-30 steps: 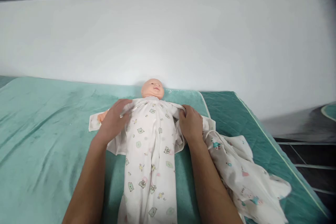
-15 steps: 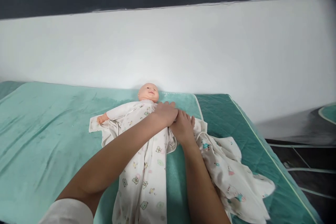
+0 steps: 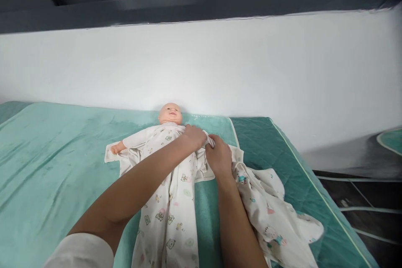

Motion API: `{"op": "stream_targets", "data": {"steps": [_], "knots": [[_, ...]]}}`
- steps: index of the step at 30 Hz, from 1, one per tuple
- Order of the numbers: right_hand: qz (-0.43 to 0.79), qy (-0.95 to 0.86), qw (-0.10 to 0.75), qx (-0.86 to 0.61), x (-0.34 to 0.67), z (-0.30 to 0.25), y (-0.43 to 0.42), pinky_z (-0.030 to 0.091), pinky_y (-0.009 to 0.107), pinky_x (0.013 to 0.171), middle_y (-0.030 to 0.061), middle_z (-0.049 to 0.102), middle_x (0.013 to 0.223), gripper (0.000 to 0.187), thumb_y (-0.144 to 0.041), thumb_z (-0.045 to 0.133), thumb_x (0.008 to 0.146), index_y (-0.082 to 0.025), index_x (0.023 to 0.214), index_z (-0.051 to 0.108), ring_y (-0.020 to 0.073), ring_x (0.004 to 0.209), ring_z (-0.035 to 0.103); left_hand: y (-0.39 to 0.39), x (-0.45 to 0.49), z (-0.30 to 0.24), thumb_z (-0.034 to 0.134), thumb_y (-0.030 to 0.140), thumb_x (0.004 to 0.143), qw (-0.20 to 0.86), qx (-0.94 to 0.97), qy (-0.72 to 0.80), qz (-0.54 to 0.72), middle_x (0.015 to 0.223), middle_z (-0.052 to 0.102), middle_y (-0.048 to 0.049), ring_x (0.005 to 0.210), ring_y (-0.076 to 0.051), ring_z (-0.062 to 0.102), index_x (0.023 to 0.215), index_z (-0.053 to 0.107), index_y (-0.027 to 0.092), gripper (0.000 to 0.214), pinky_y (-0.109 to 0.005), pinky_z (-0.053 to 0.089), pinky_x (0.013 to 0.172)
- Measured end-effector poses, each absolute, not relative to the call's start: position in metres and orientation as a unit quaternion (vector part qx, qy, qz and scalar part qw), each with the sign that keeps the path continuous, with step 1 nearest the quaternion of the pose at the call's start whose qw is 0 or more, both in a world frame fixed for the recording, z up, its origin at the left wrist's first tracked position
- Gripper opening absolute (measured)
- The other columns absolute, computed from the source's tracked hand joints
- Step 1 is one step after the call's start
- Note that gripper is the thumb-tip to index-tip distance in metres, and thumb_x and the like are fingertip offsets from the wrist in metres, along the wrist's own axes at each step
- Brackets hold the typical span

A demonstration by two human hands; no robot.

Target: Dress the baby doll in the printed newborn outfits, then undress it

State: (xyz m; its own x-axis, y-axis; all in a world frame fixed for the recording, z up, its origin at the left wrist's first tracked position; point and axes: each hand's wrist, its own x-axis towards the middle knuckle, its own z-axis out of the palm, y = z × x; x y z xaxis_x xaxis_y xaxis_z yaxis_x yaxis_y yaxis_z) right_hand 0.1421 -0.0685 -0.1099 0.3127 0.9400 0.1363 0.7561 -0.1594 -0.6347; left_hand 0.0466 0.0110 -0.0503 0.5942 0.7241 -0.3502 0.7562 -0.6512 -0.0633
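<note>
A baby doll [image 3: 170,114] lies face up in white patterned clothes [image 3: 171,201]. At the right of the picture's middle, my left hand [image 3: 195,137] is closed on the upper part of a white sleeve [image 3: 210,140] by the doll's shoulder. Curled round the lower end of that sleeve is my right hand [image 3: 219,155]. The doll's arm and hand on this side are hidden by cloth and my fingers. Its other hand [image 3: 117,148] pokes out of a sleeve at the left, over a spread white garment flap [image 3: 110,154].
A second white printed garment [image 3: 279,217] lies crumpled beside my right forearm. Under everything is a light green sheet [image 3: 63,167] on a darker green quilted mattress [image 3: 301,201]. A white wall [image 3: 201,67] rises behind, below a dark window frame [image 3: 194,0].
My hands, one over the other before, have drawn slightly apart, and the sleeve cloth now shows between them. The view has tilted up a little.
</note>
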Motion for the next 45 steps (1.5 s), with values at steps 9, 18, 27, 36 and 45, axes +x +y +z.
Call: {"op": "stream_targets", "data": {"steps": [9, 18, 27, 36, 45], "knots": [[0.18, -0.54, 0.325, -0.755, 0.149, -0.11, -0.068, 0.046, 0.042, 0.094, 0.0125, 0.073, 0.121, 0.044, -0.022, 0.04, 0.091, -0.019, 0.129, 0.062, 0.0308, 0.111, 0.067, 0.003, 0.046, -0.052, 0.055, 0.01, 0.089, 0.021, 0.918, 0.366, -0.149, 0.116, 0.072, -0.0177, 0.114, -0.03, 0.065, 0.113, 0.068, 0.012, 0.027, -0.044, 0.044, 0.1], [0.222, -0.452, 0.503, -0.703, 0.162, -0.123, -0.065, 0.05, 0.038, 0.089, 0.009, 0.075, 0.105, 0.036, -0.026, 0.047, 0.079, -0.02, 0.107, 0.068, 0.0256, 0.097, 0.068, 0.001, 0.013, -0.016, 0.054, 0.008, 0.088, -0.059, 0.921, 0.355, -0.15, 0.113, 0.071, -0.0157, 0.109, -0.032, 0.065, 0.112, 0.066, 0.012, 0.027, -0.042, 0.046, 0.088], [0.249, -0.444, 0.531, -0.678, 0.172, -0.132, -0.06, 0.051, 0.038, 0.087, 0.0074, 0.075, 0.1, 0.031, -0.033, 0.052, 0.077, -0.023, 0.101, 0.069, 0.0253, 0.093, 0.068, 0.0, -0.013, 0.005, 0.053, 0.004, 0.086, -0.084, 0.912, 0.376, -0.143, 0.111, 0.07, -0.0147, 0.108, -0.03, 0.066, 0.111, 0.063, 0.014, 0.029, -0.038, 0.045, 0.081], [0.329, -0.385, 0.641, -0.576, 0.18, -0.137, -0.053, 0.053, 0.044, 0.094, 0.0087, 0.076, 0.1, 0.033, -0.027, 0.066, 0.062, -0.019, 0.094, 0.071, 0.0252, 0.097, 0.07, -0.001, -0.01, -0.006, 0.053, 0.005, 0.085, -0.056, 0.916, 0.378, -0.118, 0.108, 0.07, -0.0139, 0.102, -0.029, 0.068, 0.114, 0.061, 0.015, 0.032, -0.039, 0.048, 0.08], [0.117, -0.411, 0.719, -0.547, 0.155, -0.115, -0.068, 0.051, 0.046, 0.102, 0.0061, 0.073, 0.102, 0.033, -0.013, 0.047, 0.077, -0.019, 0.098, 0.072, 0.021, 0.101, 0.069, -0.012, 0.001, -0.031, 0.058, 0.014, 0.089, 0.012, 0.909, 0.407, -0.089, 0.12, 0.068, -0.0143, 0.113, -0.03, 0.064, 0.114, 0.062, 0.015, 0.025, -0.045, 0.049, 0.094]]}}
